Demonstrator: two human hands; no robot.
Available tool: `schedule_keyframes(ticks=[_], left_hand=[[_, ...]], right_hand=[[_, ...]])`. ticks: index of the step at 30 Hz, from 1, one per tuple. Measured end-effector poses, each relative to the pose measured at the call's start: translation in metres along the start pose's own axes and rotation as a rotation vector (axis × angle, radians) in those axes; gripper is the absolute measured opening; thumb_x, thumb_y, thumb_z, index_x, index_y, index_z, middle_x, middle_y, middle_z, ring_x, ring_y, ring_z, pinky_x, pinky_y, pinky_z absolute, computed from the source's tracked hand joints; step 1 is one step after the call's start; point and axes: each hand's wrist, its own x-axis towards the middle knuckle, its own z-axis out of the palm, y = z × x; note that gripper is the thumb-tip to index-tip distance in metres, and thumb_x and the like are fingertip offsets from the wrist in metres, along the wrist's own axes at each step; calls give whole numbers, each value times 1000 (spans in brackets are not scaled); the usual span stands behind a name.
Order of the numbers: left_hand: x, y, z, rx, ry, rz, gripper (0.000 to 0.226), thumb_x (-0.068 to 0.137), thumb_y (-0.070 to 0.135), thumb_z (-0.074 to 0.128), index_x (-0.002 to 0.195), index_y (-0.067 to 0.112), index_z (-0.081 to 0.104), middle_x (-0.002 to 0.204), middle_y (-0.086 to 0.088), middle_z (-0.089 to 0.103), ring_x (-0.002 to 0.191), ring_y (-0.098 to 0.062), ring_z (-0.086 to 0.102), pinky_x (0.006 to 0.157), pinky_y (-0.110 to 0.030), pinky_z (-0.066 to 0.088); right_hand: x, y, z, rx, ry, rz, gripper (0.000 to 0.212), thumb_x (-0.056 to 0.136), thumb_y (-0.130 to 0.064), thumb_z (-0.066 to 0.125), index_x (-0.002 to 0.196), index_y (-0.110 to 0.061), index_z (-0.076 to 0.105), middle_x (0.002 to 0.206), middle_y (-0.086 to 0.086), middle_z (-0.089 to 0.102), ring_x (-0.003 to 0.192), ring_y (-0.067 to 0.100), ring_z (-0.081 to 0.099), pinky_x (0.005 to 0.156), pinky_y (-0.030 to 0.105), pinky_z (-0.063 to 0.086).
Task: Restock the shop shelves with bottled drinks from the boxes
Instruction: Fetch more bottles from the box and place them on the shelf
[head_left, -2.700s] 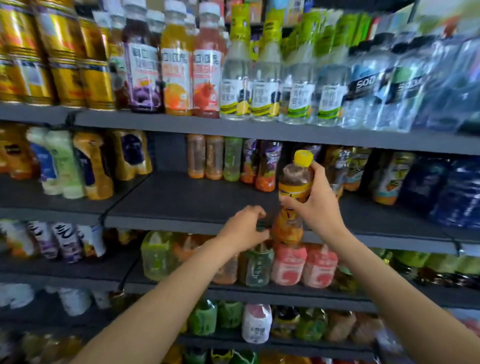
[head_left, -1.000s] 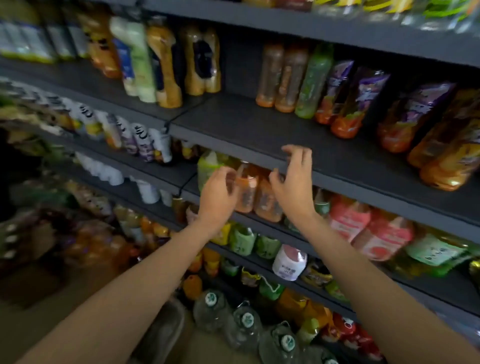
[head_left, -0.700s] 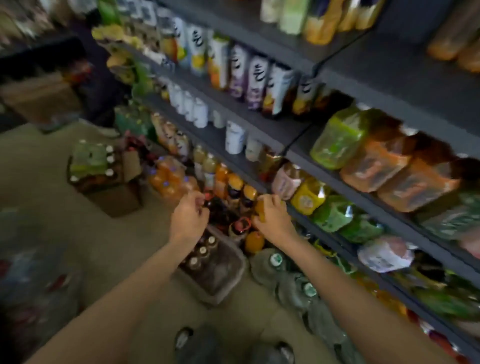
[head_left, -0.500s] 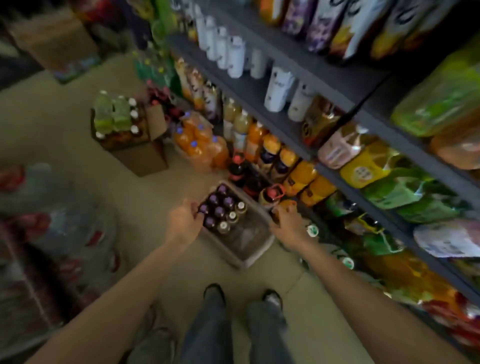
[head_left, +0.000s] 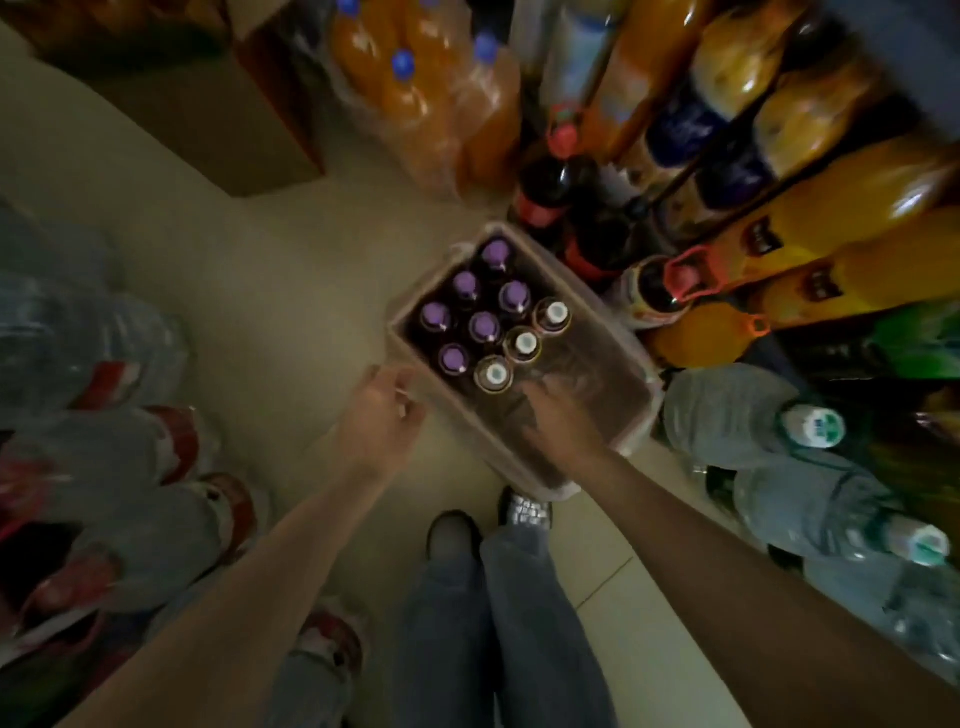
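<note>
Head view, the only one: you're looking straight down at the box (head_left: 631, 410) on the floor, just ahead of your shoes (head_left: 488, 519). It's part full. Purple-capped bottles (head_left: 483, 327) fill the far-left end, with three white-capped bottles (head_left: 524, 343) in a row beside them; the near-right half is bare.

Your right hand (head_left: 558, 415) is down inside the box over that bare half, fingers spread and fairly straight, holding nothing. Fingertips sit near the closest white cap; motion blur hides whether they touch it. Your left hand (head_left: 382, 415) hangs outside the box at its near-left wall, fingers loosely curled, nothing in it. Contact with the wall: can't tell.

Step, by my read: fetching the next bottle, both hands free, pick not yet made.

Next move calls for you to slide the right hand forward, close round the neck of the nearest white-capped bottle and lift it straight up so it clears its neighbours. The left could take a purple one from its side. Then both go up to the shelf.

Around the box: large orange bottles (head_left: 831, 208) and dark cola bottles (head_left: 550, 192) on the right, big water bottles (head_left: 753, 415) near-right, a shrink-wrapped orange pack (head_left: 431, 93) at the top, wrapped water packs (head_left: 93, 441) on the left.
</note>
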Motion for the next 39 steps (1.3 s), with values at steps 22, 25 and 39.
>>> schedule_keyframes(ticks=[22,25,39], left_hand=[[41,13,53,-290,-516,38,90,57,21,87,133,16,40,122,7,54,119,-10,49,101,-22,35],[38,28,51,-396,-497,-105,60,62,18,84,115,19,57,104,7,65,98,-9,62,84,-19,49],[18,-72,58,-282,-288,-560,41,73,39,73,103,15,60,91,-1,67,74,-10,64,63,-24,49]], right_hand=[[46,-29,-149,196,39,-358,21,75,-24,76,77,-3,70,71,14,68,65,16,60,60,32,44],[55,-28,-153,526,85,-268,23,83,-19,68,77,3,66,53,-4,64,46,8,56,46,26,42],[132,28,33,-253,6,-79,36,92,-4,42,129,-5,47,145,25,21,128,38,38,100,40,36]])
